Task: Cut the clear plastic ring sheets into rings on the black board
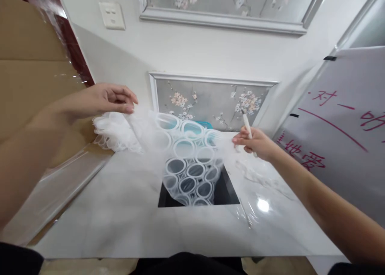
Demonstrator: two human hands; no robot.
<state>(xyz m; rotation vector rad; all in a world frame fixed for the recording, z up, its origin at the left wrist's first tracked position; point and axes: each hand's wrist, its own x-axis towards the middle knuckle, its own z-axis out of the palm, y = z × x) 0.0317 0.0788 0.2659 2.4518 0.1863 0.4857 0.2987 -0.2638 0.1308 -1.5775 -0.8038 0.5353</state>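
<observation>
A sheer white fabric (185,148) with a pattern of thick white rings stretches between my two hands, above the table. At its upper left edge, my left hand (112,98) is closed in a pinch on the fabric. My right hand (251,142) is closed around a white pen-like tool (247,124) with a dark tip pointing up; its fingertips are near the fabric's right end, and I cannot tell if they grip it. A bunched pile of white ruffled trim (116,132) lies below my left hand. The fabric hangs over a black square (228,186) on the table.
The white marbled table (120,223) meets a wall with framed flower panels (210,94). Clear plastic wrap (261,178) lies at the right, beside a whiteboard (337,138) with red writing. Cardboard (30,66) stands at the left. Something turquoise (206,125) shows behind the fabric.
</observation>
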